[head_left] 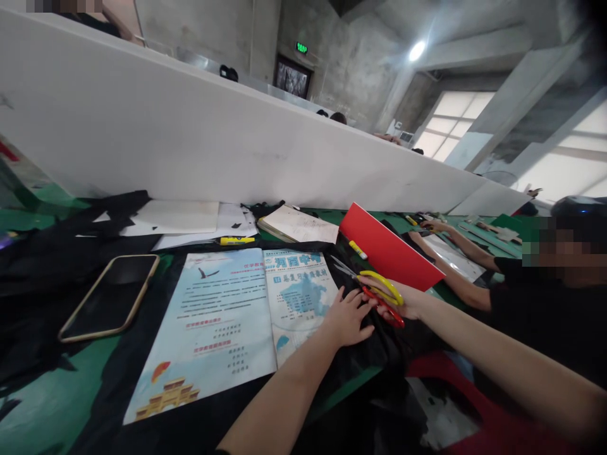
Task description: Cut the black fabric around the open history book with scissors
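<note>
My left hand lies with its fingers spread on black cloth and the right edge of an open printed booklet. Just to its right, my right hand grips scissors with one yellow and one red handle. The scissor blades point up and left over the booklet's upper right corner and look slightly apart. Black cloth lies under the booklet too.
A phone lies at the left. Behind the booklet are a yellow marker, papers and a notebook. A red board and glue stick sit beyond my hands. A person works at the right; a white partition stands behind.
</note>
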### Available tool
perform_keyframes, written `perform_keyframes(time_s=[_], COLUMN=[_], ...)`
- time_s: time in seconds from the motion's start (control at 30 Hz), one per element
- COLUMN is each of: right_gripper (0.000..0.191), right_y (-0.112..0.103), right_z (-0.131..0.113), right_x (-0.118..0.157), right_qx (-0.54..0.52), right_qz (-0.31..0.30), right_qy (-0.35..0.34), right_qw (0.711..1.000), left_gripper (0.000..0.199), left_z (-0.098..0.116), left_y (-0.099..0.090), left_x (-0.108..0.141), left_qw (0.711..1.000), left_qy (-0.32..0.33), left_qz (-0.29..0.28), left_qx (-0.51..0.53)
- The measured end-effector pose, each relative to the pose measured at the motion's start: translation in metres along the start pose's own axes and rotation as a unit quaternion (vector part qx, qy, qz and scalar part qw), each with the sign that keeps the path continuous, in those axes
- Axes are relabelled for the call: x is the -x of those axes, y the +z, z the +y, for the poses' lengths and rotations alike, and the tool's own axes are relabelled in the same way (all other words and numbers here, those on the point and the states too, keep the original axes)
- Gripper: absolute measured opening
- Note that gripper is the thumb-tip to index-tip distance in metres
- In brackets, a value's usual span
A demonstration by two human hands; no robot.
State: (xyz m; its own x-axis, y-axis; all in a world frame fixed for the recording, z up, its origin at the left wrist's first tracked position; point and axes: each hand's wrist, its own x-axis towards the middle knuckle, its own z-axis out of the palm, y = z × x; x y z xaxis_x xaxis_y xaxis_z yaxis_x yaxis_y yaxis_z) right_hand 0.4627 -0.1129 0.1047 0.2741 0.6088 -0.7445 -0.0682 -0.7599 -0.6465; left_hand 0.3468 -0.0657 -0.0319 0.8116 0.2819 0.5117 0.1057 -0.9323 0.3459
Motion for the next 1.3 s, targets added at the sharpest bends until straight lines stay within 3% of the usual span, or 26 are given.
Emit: perform_keyframes(time_s=[0.2, 0.6, 0.83, 1.07, 1.3], right_gripper=[0.038, 0.038, 0.044, 0.044, 0.042], right_y=[-0.008, -0.009, 0.002, 0.010, 0.016], right_z=[-0.005, -0.009, -0.006, -0.011, -0.017], right_x=[-0.004, -0.032, -0.048, -0.045, -0.045], right_qx=[-0.050, -0.095, -0.142, -0.176, -0.164], right_qz=[0.020, 0.002, 0.003, -0.016, 0.025], right_qy=[0.001, -0.003, -0.027, -0.012, -0.041], right_qw=[0.999, 0.995, 0.990, 0.984, 0.985], left_gripper=[0.039, 0.019, 0.024, 0.025, 0.026], left_z=[0.004, 0.004, 0.005, 0.005, 0.008], left_y=[-0.013, -0.017, -0.019, -0.019, -0.022], left_x=[-0.004, -0.009, -0.008, -0.008, -0.007], left_qw=[0.998, 0.995, 0.995, 0.995, 0.995], left_qy=[-0.045, -0.077, -0.076, -0.083, -0.082], left_qz=[0.048, 0.060, 0.055, 0.050, 0.053], left_qx=[0.019, 0.034, 0.028, 0.023, 0.020])
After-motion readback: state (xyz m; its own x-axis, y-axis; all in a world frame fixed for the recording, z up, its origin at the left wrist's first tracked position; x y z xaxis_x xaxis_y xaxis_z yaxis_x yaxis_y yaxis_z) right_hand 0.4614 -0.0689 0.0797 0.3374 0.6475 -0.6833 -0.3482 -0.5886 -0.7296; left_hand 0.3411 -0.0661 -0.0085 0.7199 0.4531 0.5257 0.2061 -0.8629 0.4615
